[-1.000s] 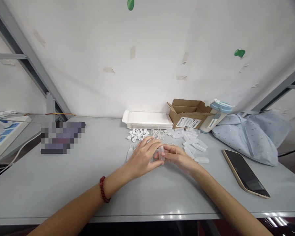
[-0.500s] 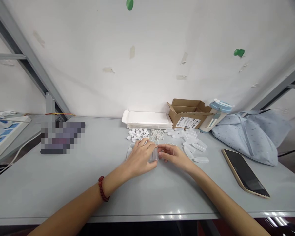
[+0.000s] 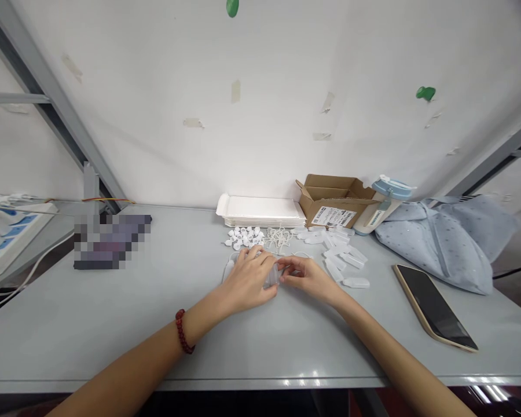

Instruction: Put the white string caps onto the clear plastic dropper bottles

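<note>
My left hand (image 3: 249, 281) is curled palm-down over a clear plastic container (image 3: 272, 278) on the table, covering much of it. At the container's right side, my right hand (image 3: 307, 279) has its thumb and fingers bent together against the edge; whether something small is between them is hidden. A pale translucent piece with a white cord (image 3: 228, 269) lies just left of my left hand. Beyond the hands are a cluster of small white caps (image 3: 244, 237) and a tangle of white strings (image 3: 278, 238). Several translucent plastic tubes (image 3: 336, 249) are scattered to the right.
Flat white boxes (image 3: 263, 209) are stacked against the wall beside an opened cardboard box (image 3: 336, 202). A blue-lidded bottle (image 3: 380, 205), a pale blue bag (image 3: 438, 243) and a phone (image 3: 434, 307) occupy the right. At left are a blurred dark item (image 3: 113, 243) and a power strip (image 3: 15, 237).
My right fingers have shifted slightly along the container's edge. My left hand stays over it, and the whole view has moved slightly.
</note>
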`<state>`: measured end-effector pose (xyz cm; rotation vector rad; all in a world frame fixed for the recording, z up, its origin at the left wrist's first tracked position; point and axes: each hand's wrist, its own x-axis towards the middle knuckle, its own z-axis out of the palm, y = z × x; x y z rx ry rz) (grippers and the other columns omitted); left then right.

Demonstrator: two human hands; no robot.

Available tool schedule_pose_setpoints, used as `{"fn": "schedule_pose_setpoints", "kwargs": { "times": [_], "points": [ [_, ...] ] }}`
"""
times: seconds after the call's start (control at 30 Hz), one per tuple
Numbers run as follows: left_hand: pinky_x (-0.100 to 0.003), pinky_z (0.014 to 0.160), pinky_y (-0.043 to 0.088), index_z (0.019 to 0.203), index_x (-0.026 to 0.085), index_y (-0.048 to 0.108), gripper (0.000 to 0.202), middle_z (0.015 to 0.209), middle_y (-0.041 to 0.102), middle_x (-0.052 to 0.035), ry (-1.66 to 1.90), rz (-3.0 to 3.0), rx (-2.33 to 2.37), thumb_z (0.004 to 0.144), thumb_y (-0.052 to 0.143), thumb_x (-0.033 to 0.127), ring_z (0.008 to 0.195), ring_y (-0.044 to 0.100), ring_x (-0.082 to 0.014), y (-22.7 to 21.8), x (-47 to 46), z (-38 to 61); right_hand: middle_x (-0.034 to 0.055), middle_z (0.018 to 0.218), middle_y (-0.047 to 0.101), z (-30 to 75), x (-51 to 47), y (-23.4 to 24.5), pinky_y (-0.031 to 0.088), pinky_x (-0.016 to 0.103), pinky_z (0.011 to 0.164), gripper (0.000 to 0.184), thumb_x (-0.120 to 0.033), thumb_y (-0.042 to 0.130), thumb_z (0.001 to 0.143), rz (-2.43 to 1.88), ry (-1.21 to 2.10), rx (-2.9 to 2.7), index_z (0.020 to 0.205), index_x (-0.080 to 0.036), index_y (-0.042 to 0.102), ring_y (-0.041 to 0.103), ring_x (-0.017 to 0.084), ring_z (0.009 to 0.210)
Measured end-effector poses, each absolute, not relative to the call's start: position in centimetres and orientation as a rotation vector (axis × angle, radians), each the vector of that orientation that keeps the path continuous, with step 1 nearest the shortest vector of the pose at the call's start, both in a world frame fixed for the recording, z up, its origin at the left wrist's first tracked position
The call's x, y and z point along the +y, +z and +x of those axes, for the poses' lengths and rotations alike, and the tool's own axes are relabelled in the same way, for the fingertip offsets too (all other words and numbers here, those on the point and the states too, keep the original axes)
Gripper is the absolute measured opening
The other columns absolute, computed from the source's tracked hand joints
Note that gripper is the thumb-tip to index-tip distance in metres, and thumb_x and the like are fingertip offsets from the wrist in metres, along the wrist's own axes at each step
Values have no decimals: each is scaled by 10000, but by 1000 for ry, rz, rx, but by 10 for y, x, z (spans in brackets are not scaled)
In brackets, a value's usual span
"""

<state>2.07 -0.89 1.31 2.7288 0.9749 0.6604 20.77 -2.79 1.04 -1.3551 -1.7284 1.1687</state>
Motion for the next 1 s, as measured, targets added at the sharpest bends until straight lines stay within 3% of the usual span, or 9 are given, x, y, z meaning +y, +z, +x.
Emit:
{"fn": "schedule_pose_setpoints", "kwargs": {
  "times": [0.77, 0.9, 1.0],
  "points": [
    [-449, 847, 347, 1070, 191, 510, 315, 1056, 607, -71, 591, 2738, 986, 763, 539, 257, 1095, 426, -301, 11, -7, 20, 69, 973, 624, 210, -29, 11, 484, 325, 727, 371, -227, 632, 702, -1346, 1185, -1703, 1061, -153, 580, 594, 143, 753],
    [-465, 876, 337, 1107, 195, 498, 368, 1101, 598, -76, 594, 2741, 975, 757, 572, 283, 1135, 405, -313, 11, -6, 18, 71, 934, 660, 216, -27, 16, 485, 323, 688, 290, -294, 631, 725, -1382, 1070, -1704, 984, -164, 605, 606, 173, 784],
    [-475, 882, 338, 1135, 187, 492, 420, 1120, 589, -86, 587, 2738, 985, 757, 595, 338, 1127, 409, -317, 12, -5, 17, 77, 938, 663, 223, -23, 15, 488, 330, 667, 198, -281, 572, 778, -1448, 784, -1746, 939, -176, 618, 612, 199, 819]
  ]
}}
